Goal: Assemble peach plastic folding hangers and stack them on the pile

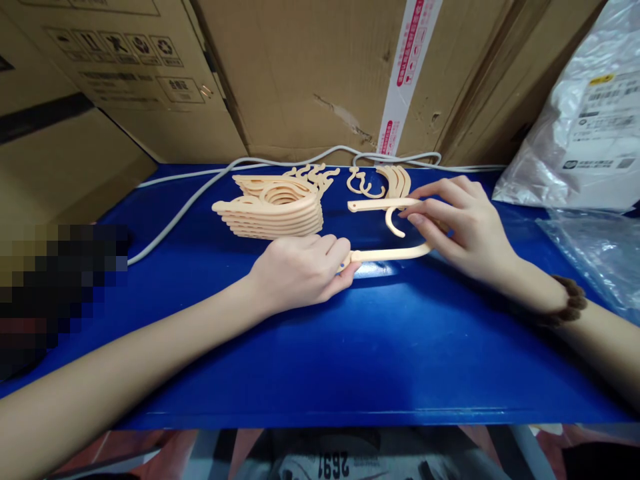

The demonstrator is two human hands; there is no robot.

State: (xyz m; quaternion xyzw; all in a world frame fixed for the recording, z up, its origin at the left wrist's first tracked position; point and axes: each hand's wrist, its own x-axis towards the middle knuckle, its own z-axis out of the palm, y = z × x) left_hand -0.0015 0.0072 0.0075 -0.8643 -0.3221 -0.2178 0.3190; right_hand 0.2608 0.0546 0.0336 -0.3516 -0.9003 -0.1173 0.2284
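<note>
A cream plastic hanger (390, 254), apparently a folding one with jointed arms, is held between both hands above the blue table. My left hand (305, 270) is closed around its near left end, thumb underneath. My right hand (460, 223) pinches the right side with thumb and fingers, covering the bend there. One straight arm (370, 205) points left from the right fingertips, and a curved hook (396, 227) hangs below it. Left of these, beyond my left hand, lies a neat stack of folded cream hangers (275, 217), their hooks (315, 175) fanned out behind.
Behind the right fingers lie loose hooks (357, 181) and several curved cream pieces (399, 179). A white cable (185, 230) crosses the back of the blue table (380, 360). Cardboard boxes (310, 80) wall the rear. Plastic bags (575, 127) stand at the right.
</note>
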